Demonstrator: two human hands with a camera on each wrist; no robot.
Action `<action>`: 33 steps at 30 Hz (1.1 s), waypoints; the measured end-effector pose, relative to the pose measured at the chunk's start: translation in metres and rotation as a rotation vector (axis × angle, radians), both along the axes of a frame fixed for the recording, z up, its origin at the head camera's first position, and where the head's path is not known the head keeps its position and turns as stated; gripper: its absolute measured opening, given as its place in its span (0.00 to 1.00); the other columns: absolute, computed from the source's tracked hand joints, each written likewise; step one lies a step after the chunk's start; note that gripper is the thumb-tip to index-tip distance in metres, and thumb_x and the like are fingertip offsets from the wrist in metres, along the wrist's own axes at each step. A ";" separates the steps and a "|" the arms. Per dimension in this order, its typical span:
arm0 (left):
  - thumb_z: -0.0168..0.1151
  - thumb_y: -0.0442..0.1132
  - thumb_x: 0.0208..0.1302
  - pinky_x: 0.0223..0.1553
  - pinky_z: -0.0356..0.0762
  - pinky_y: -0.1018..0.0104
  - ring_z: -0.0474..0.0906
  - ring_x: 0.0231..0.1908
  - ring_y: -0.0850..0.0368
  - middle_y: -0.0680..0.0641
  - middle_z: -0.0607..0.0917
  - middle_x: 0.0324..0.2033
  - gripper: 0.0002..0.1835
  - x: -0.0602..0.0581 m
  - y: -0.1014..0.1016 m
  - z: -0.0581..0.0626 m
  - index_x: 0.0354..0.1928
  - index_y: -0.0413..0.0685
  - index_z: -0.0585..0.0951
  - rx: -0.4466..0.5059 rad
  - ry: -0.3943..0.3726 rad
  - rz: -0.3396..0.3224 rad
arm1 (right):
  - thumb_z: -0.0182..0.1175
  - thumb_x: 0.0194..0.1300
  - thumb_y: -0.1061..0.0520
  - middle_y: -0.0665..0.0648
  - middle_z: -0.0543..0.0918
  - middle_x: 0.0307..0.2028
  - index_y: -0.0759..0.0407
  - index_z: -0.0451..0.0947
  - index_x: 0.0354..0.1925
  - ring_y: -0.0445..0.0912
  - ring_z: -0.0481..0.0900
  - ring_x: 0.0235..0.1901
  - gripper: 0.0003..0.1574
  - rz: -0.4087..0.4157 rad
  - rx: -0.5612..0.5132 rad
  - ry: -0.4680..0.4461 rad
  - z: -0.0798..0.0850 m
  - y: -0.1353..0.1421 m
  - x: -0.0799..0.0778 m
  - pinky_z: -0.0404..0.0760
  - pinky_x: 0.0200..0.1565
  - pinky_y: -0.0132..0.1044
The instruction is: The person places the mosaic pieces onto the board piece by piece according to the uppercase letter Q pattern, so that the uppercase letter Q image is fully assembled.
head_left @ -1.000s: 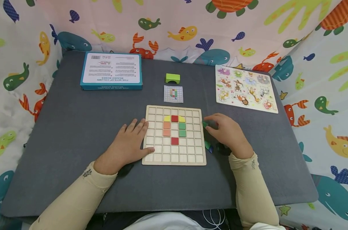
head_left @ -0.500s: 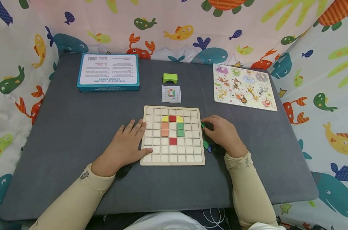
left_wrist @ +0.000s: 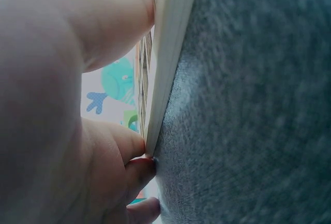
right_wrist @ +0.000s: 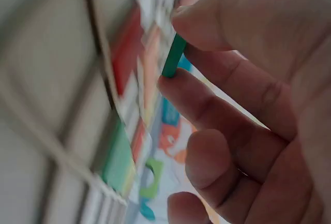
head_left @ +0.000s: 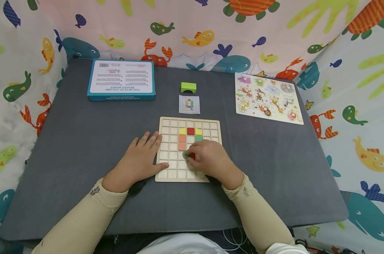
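Observation:
A wooden grid board [head_left: 211, 125] lies on the grey table. My left hand [head_left: 139, 162] rests along its left edge, fingers straight, thumb over the rim; the left wrist view shows the thumb [left_wrist: 121, 22] on the board's edge. Over the board's middle, my right hand [head_left: 214, 158] pinches a small green tile [right_wrist: 174, 56] between thumb and fingertips. Set in the grid are yellow tiles [head_left: 182, 131], a red tile [head_left: 190, 131], orange tiles [head_left: 182, 138] and a green tile [head_left: 198, 138]. My right hand hides the lower right of the pattern.
Behind the board lies a pattern card [head_left: 189, 104], with a lime-green arch block [head_left: 188, 87] beyond it. A blue-edged box [head_left: 122, 79] stands at the back left. An animal picture board [head_left: 268, 98] lies at the back right.
My right hand has moved left from beside the board to above its middle, carrying the green tile. My left hand stays at the board's left edge.

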State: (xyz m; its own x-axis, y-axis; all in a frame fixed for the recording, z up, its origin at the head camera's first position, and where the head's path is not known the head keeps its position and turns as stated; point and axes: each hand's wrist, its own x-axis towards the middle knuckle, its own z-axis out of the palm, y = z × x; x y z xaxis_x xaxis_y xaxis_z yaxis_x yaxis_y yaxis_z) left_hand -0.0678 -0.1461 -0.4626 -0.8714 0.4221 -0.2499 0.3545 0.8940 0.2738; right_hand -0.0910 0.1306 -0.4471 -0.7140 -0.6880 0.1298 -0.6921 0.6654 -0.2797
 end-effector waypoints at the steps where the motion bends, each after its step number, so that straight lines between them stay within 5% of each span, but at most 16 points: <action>1: 0.63 0.70 0.71 0.76 0.50 0.31 0.47 0.82 0.34 0.38 0.53 0.84 0.58 0.000 -0.001 0.000 0.85 0.39 0.52 -0.001 0.006 0.000 | 0.76 0.66 0.55 0.51 0.91 0.42 0.53 0.94 0.42 0.46 0.88 0.42 0.06 0.013 0.011 -0.008 -0.002 -0.005 0.001 0.88 0.42 0.42; 8: 0.62 0.71 0.71 0.76 0.51 0.32 0.48 0.81 0.34 0.38 0.53 0.83 0.58 0.000 0.001 0.000 0.85 0.39 0.52 -0.015 0.015 -0.006 | 0.77 0.67 0.58 0.49 0.90 0.48 0.52 0.94 0.46 0.48 0.86 0.46 0.09 0.049 0.020 -0.017 -0.011 -0.009 0.005 0.86 0.48 0.41; 17: 0.63 0.69 0.72 0.76 0.51 0.31 0.48 0.81 0.34 0.37 0.54 0.83 0.57 0.002 0.001 0.003 0.85 0.38 0.53 -0.001 0.014 -0.001 | 0.76 0.68 0.57 0.50 0.82 0.41 0.47 0.94 0.51 0.44 0.79 0.35 0.14 0.042 0.035 0.005 -0.014 -0.006 0.006 0.82 0.36 0.37; 23: 0.63 0.70 0.72 0.76 0.50 0.30 0.47 0.82 0.33 0.37 0.53 0.83 0.57 0.002 0.001 0.000 0.85 0.38 0.53 -0.006 0.012 0.003 | 0.71 0.74 0.54 0.53 0.83 0.47 0.49 0.89 0.62 0.44 0.80 0.36 0.19 0.046 0.008 -0.101 -0.009 0.006 0.003 0.82 0.39 0.39; 27: 0.63 0.69 0.72 0.76 0.50 0.30 0.48 0.81 0.33 0.37 0.53 0.83 0.57 0.001 0.002 0.001 0.85 0.38 0.53 0.000 0.014 0.002 | 0.67 0.77 0.52 0.57 0.83 0.55 0.54 0.86 0.65 0.48 0.80 0.42 0.22 -0.148 -0.060 -0.183 0.006 0.044 -0.010 0.82 0.45 0.46; 31: 0.64 0.68 0.71 0.76 0.51 0.30 0.49 0.81 0.32 0.36 0.54 0.83 0.56 0.001 0.005 0.002 0.85 0.37 0.54 0.003 0.019 -0.001 | 0.68 0.76 0.52 0.57 0.84 0.54 0.56 0.85 0.65 0.50 0.77 0.41 0.23 -0.392 -0.085 -0.256 0.016 0.088 -0.019 0.78 0.43 0.50; 33: 0.64 0.68 0.71 0.76 0.51 0.30 0.49 0.81 0.32 0.36 0.54 0.83 0.57 0.001 0.006 0.002 0.85 0.37 0.54 -0.004 0.021 -0.004 | 0.70 0.74 0.51 0.55 0.84 0.51 0.55 0.85 0.65 0.50 0.76 0.38 0.24 -0.442 -0.056 -0.308 0.017 0.102 -0.019 0.77 0.41 0.49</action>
